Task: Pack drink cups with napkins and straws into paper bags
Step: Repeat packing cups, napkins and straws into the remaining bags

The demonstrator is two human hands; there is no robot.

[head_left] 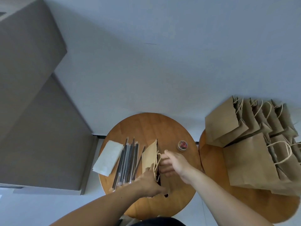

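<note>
A brown paper bag [149, 156] stands upright in the middle of a round wooden table [146, 126], seen from above, its mouth a narrow dark slit. My left hand [150, 183] grips the near end of the bag's top edge, by the twine handle. My right hand [174, 163] holds the bag's right side, fingers curled at the opening. Left of the bag lie several wrapped dark straws [127, 160] and a stack of white napkins [108, 158]. No drink cup is visible.
A small clear jar of coloured paper clips [182, 145] stands right of the bag. A second round table [210, 157] at the right carries several upright brown paper bags [247, 144] with twine handles. A grey cabinet [32, 95] fills the left side.
</note>
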